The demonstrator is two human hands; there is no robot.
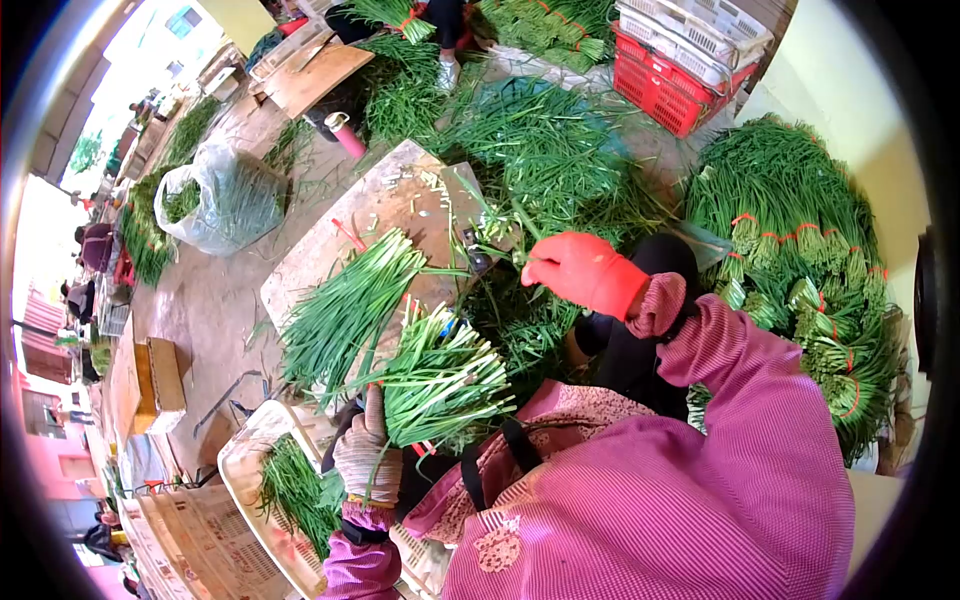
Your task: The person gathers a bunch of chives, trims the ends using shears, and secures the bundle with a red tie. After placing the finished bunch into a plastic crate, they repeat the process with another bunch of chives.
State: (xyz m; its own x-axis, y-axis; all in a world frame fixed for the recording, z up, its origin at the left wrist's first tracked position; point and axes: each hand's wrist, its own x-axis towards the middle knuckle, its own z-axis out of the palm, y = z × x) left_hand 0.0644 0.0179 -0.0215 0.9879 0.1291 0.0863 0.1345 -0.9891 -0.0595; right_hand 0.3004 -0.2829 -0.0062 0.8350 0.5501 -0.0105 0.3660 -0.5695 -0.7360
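Note:
My left hand [367, 458], in a pale knitted glove, is at the near edge of a loose bunch of green chives [445, 385]. One finger lies along the stalks and the others are partly hidden; the hand seems closed on the bunch. White stalk ends point to the right. My right hand [585, 272], in a red-orange rubber glove, is raised above the greens with its fingertips pinched together at some thin green chive stalks [522, 218]. Another bunch of chives [350, 305] lies on the wooden board [310, 262] in front of me.
Cut bits litter the board, where a red band [348, 235] lies. Loose greens [540, 140] pile up beyond. Tied bundles [800, 220] stack at right, below red and white crates [665, 85]. A plastic bag [225, 205], pink bottle [346, 135] and white basket [245, 465] stand around. Another person's legs [447, 25] show.

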